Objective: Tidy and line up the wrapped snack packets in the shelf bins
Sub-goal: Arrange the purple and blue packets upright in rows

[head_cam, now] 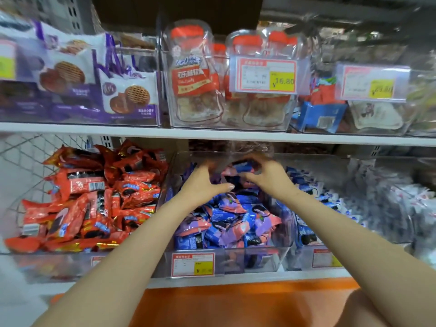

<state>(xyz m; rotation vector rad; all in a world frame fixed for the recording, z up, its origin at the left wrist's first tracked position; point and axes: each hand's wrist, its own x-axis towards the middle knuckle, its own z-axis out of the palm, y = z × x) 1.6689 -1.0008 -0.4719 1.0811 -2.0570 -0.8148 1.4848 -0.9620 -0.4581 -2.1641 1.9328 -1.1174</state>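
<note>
A clear plastic bin (278, 253) on the lower shelf holds a loose heap of blue, pink and purple snack packets (226, 220). Both my hands reach deep into its back part. My left hand (207, 182) has its fingers spread over the packets, thumb stretched to the right. My right hand (266, 173) curls round a blue and pink packet (243, 167) at the top of the heap, blurred by motion. To the left, a bin (54, 263) is piled with red packets (94, 199). To the right lie blue and white packets (313, 190).
The upper shelf (212, 134) carries clear bins of purple biscuit packs (129, 95), bottle-shaped candy packs (195, 74) and price tags (266, 75). Its edge hangs just above my hands. An orange panel (236, 305) runs under the lower shelf. A wire mesh (28, 159) stands at the far left.
</note>
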